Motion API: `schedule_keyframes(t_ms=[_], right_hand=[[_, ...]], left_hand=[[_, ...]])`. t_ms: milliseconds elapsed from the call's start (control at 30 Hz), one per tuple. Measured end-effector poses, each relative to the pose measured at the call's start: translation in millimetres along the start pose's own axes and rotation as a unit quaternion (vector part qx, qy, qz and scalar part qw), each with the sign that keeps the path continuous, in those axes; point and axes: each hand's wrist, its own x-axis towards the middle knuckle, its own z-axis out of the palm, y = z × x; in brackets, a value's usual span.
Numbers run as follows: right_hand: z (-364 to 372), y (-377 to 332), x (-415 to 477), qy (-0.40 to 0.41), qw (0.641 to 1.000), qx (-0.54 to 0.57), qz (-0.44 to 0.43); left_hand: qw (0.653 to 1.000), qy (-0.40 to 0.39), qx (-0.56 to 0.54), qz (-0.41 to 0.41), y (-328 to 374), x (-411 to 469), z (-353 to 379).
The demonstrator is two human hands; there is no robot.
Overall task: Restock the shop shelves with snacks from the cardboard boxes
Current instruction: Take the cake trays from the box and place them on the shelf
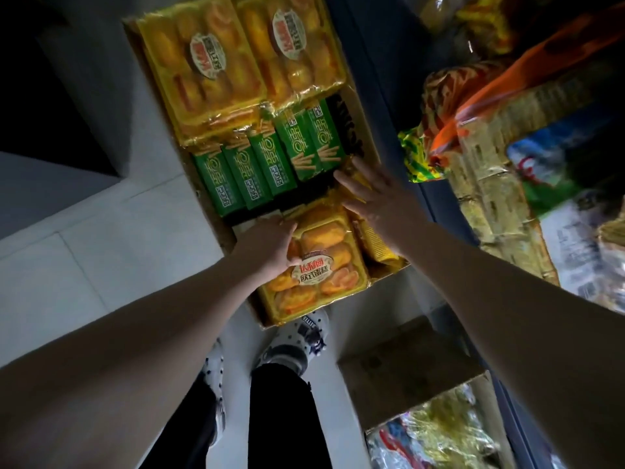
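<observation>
A long cardboard box point(363, 106) lies on the floor, filled with snacks. Two yellow cake packs point(203, 62) fill its far end, and several green biscuit-stick boxes point(267, 164) stand in the middle. At the near end lies another yellow cake pack point(324, 262). My left hand point(270, 245) grips that pack's left edge, thumb on its top. My right hand point(372, 194) reaches with straight fingers over the pack's far right corner, touching yellow packets there. To the right are the shop shelves point(500, 184) with wrapped snacks.
A second cardboard box point(406, 363) with mixed wrapped snacks stands at the lower right. My feet in patterned white shoes point(304, 336) stand just before the long box. Pale floor tiles point(101, 252) lie to the left, with a dark fixture point(50, 96) at the upper left.
</observation>
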Motion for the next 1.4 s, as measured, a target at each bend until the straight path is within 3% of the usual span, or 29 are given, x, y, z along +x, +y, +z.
schedule_keyframes(t_ms=[100,233,367,467,600,700,767,833,900,967,1067,1267,1400], right_hand=[[0,8,-5,-0.008,1.000,-0.020,0.014],[-12,10,-7,-0.005,0.999,-0.044,-0.017],[-25,5,-9,0.039,0.996,-0.060,-0.047],[-39,2,-22,0.088,0.995,-0.026,-0.039],[-87,-8,-54,0.141,0.990,0.009,0.027],[-138,-22,-80,0.047,0.986,0.045,0.156],[-179,-35,-99,-0.004,0.931,0.215,0.294],[-222,-45,-119,0.016,0.814,0.410,0.410],[-265,-57,-140,0.055,0.740,0.488,0.460],[-310,-70,-163,0.095,0.704,0.515,0.480],[-372,-83,-201,0.156,0.692,0.532,0.462],[-477,-88,-273,0.244,0.729,0.524,0.366],[-541,-85,-310,0.302,0.716,0.524,0.349]], left_hand=[[0.999,0.028,-0.025,0.011,3,-5,1],[0.995,-0.004,-0.094,-0.013,9,-16,-4],[0.991,-0.050,-0.123,-0.032,10,-29,-21],[0.986,-0.043,-0.151,-0.054,2,-49,-40],[0.975,0.015,-0.200,-0.094,-14,-93,-81],[0.965,0.073,-0.224,-0.116,-23,-138,-122],[0.947,0.127,-0.272,-0.118,-24,-172,-150],[0.928,0.169,-0.318,-0.094,-20,-209,-179],[0.919,0.185,-0.339,-0.080,-11,-247,-210],[0.921,0.205,-0.328,-0.055,-1,-284,-240],[0.916,0.243,-0.319,-0.016,9,-329,-280],[0.912,0.280,-0.299,0.018,34,-401,-359],[0.902,0.285,-0.315,0.078,45,-440,-413]])
